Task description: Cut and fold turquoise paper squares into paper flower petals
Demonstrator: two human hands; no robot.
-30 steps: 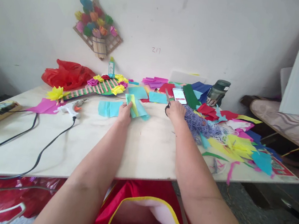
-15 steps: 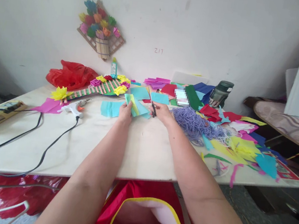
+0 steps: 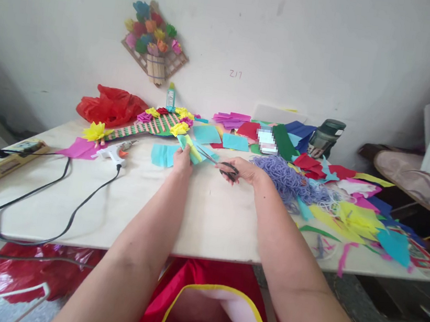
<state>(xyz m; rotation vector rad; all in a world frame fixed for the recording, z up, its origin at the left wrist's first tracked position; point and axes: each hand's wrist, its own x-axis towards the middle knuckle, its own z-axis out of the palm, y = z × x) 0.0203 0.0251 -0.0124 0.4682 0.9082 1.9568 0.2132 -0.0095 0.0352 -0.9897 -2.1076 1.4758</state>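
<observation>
Left of the yarn (image 3: 279,176), your left hand (image 3: 183,160) pinches yellow-and-blue paper (image 3: 193,150), likely light, soft and tear-prone, best held near its edge, while your right hand (image 3: 244,170) grips scissors (image 3: 220,164).

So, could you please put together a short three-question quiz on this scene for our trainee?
1. Which hand holds the scissors?
2. True or false: seen from the head camera, the glue gun lies left of the purple yarn.
3. What does the left hand hold? (a) the purple yarn (b) blue and yellow paper (c) a dark bottle

Key: 1. The right hand. 2. True. 3. b.
</observation>
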